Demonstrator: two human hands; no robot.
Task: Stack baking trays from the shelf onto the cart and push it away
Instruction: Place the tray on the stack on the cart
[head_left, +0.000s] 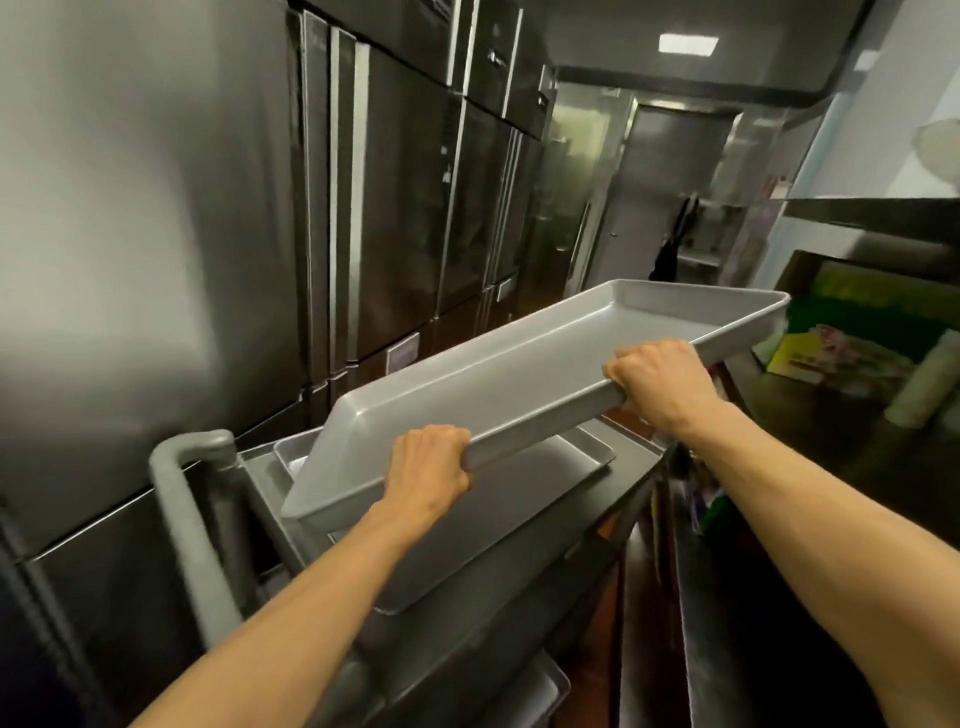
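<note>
Stainless steel refrigerator doors (218, 234) fill the left of the frame, with a narrow kitchen aisle running to the upper centre. At centre, a grey baking tray (519, 374) is held tilted, its far end higher, above the cart (613, 483). The left hand (428, 470) and right hand (662, 379) each curl tight over its near rim. Another tray (582, 457) lies flat on the cart below it. The cart's handle (179, 499) stands at lower left.
</note>
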